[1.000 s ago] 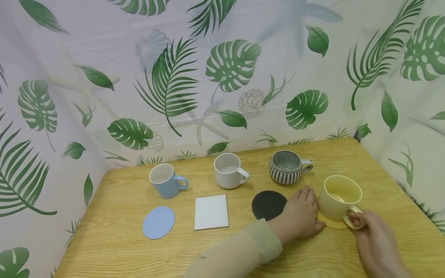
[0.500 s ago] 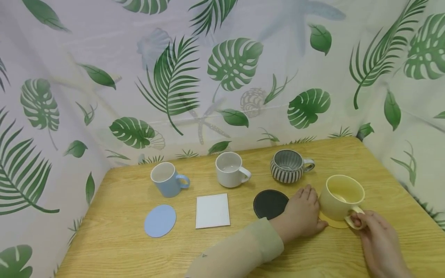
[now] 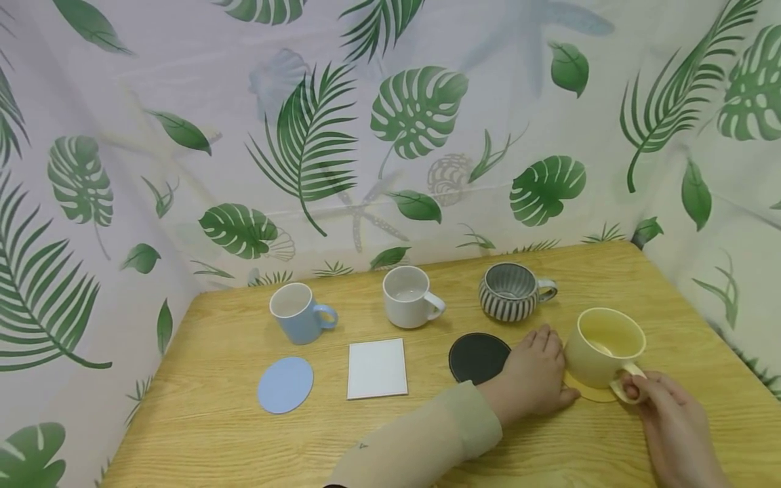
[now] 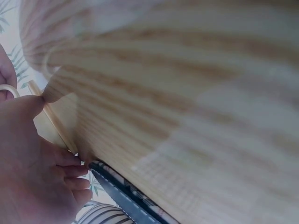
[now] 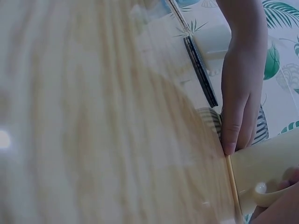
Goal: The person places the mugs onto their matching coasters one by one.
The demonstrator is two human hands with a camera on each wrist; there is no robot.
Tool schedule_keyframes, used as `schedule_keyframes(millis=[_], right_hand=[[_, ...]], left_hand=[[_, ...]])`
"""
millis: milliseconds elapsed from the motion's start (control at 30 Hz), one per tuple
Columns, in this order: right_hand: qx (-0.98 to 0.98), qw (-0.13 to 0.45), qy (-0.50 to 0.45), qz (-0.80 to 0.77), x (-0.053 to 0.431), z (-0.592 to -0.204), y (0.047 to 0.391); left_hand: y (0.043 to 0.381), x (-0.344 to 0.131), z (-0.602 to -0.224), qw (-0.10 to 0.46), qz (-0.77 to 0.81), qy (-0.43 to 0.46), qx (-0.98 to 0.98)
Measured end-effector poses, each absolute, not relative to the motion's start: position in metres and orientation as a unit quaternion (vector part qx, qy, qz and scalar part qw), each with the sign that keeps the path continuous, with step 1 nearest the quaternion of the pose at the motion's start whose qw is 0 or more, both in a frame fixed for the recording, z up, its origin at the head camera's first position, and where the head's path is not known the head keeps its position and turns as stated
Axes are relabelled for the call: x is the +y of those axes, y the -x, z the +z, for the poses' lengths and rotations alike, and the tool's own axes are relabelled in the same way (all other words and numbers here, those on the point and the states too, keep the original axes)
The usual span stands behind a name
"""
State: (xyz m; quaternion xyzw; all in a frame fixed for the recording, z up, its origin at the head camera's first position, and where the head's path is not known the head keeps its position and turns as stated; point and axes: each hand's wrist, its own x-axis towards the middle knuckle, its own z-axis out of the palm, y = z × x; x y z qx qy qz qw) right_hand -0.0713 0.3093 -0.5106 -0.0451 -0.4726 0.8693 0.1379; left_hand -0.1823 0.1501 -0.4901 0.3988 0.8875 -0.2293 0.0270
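At the right of the table, a pale yellow mug (image 3: 601,349) stands on a round yellow coaster (image 3: 600,394). My right hand (image 3: 677,420) pinches the mug's handle, which faces the front right. My left hand (image 3: 533,374) lies palm down on the mug's left side, fingers extended towards the back. Its thumb touches the coaster's front left edge. In the left wrist view, that thumb meets the rim of the coaster (image 4: 58,123). The right wrist view has the mug (image 5: 266,163) upright on the coaster's thin edge.
A round black coaster (image 3: 476,356) lies partly behind the left hand. Behind it stands a grey striped cup (image 3: 506,301). Further left are a white mug (image 3: 405,301) with a square white coaster (image 3: 377,369), and a blue mug (image 3: 300,322) with a round blue coaster (image 3: 285,385).
The whole head view has shifted slightly, with everything sliding a little to the right in the picture. Both hands keep their places at the yellow mug and coaster.
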Motion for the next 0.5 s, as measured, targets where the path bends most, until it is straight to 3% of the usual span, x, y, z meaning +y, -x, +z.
schedule_keyframes(millis=[500], right_hand=[[-0.516,0.097,0.076,0.848,0.3178,-0.5068,0.0672]], left_hand=[[0.1834,0.1523,-0.4914,0.031,-0.241,-0.388,0.889]])
